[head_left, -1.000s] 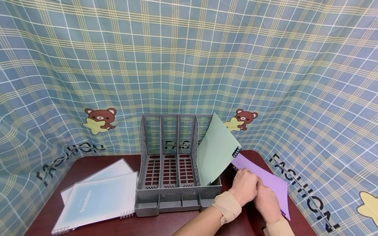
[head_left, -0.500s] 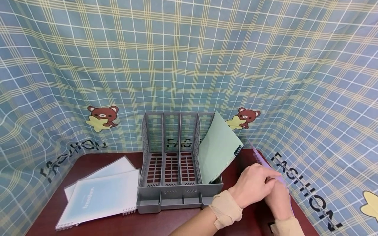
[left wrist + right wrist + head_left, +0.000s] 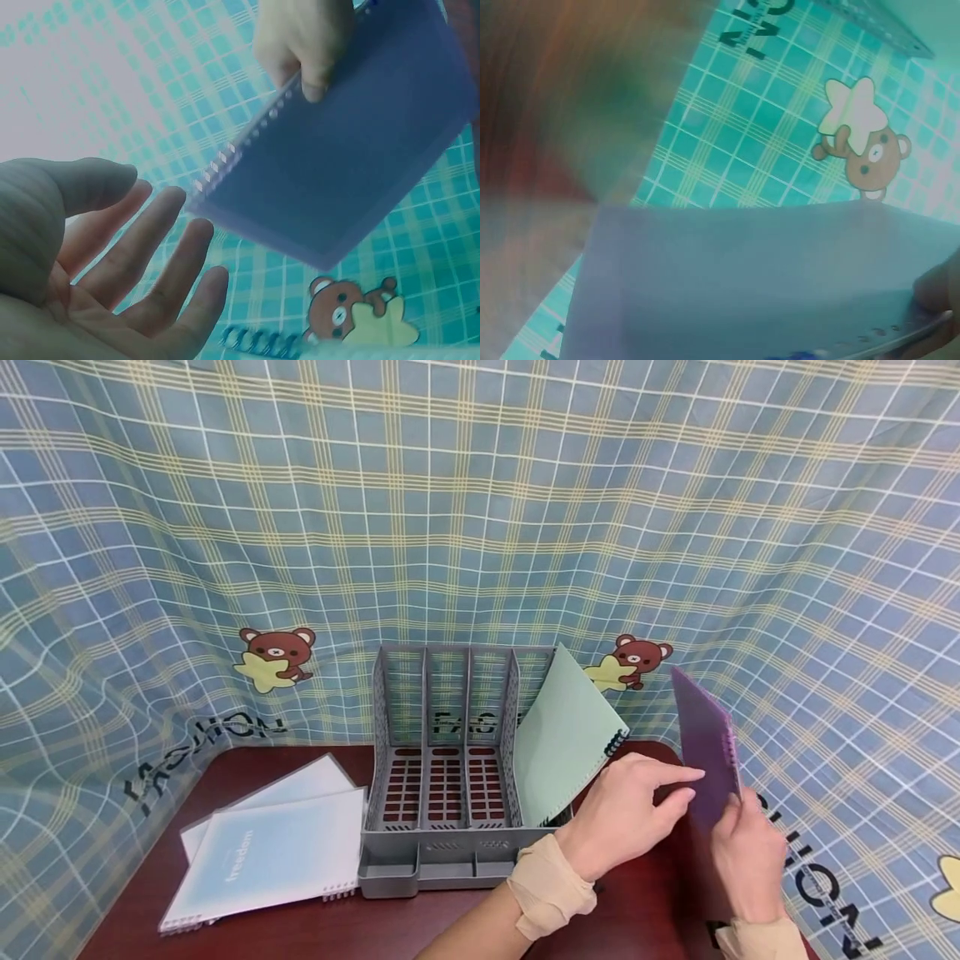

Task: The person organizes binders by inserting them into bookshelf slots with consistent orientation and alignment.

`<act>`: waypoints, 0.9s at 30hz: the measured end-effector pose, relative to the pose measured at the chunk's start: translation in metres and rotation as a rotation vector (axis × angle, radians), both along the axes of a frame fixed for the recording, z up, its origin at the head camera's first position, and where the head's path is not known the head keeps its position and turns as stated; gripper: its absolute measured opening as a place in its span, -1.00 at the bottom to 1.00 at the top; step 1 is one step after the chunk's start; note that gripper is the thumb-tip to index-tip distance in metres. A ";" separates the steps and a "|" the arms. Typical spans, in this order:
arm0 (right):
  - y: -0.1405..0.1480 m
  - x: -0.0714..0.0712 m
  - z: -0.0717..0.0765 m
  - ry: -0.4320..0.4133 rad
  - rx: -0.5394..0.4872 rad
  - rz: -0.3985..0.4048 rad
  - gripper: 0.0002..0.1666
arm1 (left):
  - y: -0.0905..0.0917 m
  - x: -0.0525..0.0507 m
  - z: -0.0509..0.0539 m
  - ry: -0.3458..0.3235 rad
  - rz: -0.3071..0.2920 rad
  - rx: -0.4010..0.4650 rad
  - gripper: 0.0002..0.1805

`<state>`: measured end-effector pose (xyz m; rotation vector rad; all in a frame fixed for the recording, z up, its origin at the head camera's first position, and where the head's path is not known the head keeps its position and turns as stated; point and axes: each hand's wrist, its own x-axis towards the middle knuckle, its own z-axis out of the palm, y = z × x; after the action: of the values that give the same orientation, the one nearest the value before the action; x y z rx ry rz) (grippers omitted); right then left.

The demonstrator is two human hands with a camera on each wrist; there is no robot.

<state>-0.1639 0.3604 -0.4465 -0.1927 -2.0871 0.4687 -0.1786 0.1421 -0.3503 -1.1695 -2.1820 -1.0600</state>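
Note:
A purple spiral notebook [image 3: 703, 747] stands raised on edge at the right of the table, its coil side toward me. My right hand [image 3: 750, 852] grips it by the coil edge, thumb on the near cover. In the left wrist view that hand [image 3: 307, 37] pinches the notebook [image 3: 345, 142] from above. My left hand [image 3: 626, 810] is just left of the notebook, its fingers extended and apart. The left wrist view shows the left hand [image 3: 112, 262] with spread, relaxed fingers and nothing in them. The right wrist view shows the notebook's cover [image 3: 742, 277] up close.
A grey file rack [image 3: 465, 852] with upright dividers stands mid-table. A green spiral notebook [image 3: 566, 739] leans in its rightmost slot. Two pale blue notebooks overlap on the left, the upper notebook [image 3: 281, 852] marked "freedom". A plaid curtain [image 3: 480, 527] surrounds the dark red table [image 3: 645, 902].
The purple notebook has come up off the table to stand on edge in my right hand. My two hands, close together before, have moved apart, and the left holds nothing now.

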 end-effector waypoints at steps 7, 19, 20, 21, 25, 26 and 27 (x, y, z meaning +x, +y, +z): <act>-0.005 0.001 0.007 0.095 -0.038 -0.006 -0.72 | -0.022 0.000 0.011 -0.033 0.020 0.090 -0.71; -0.031 0.015 0.048 0.214 -0.194 -0.021 -0.53 | -0.072 -0.006 0.029 -0.124 0.089 0.295 -0.64; -0.033 0.016 0.051 0.229 -0.200 -0.030 -0.51 | -0.076 -0.008 0.030 -0.126 0.104 0.312 -0.63; -0.035 0.017 0.054 0.244 -0.211 -0.041 -0.50 | -0.080 -0.009 0.031 -0.128 0.121 0.326 -0.62; -0.042 0.020 0.067 0.312 -0.256 -0.047 -0.43 | -0.093 -0.014 0.033 -0.145 0.169 0.384 -0.61; -0.044 0.021 0.070 0.327 -0.275 -0.045 -0.42 | -0.096 -0.016 0.033 -0.149 0.184 0.399 -0.61; -0.046 0.022 0.074 0.345 -0.287 -0.036 -0.41 | -0.100 -0.017 0.033 -0.154 0.198 0.414 -0.60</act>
<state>-0.1421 0.3139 -0.3726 -0.2946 -1.6722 0.7260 -0.1958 0.0424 -0.3171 -0.6935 -2.0025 -1.4609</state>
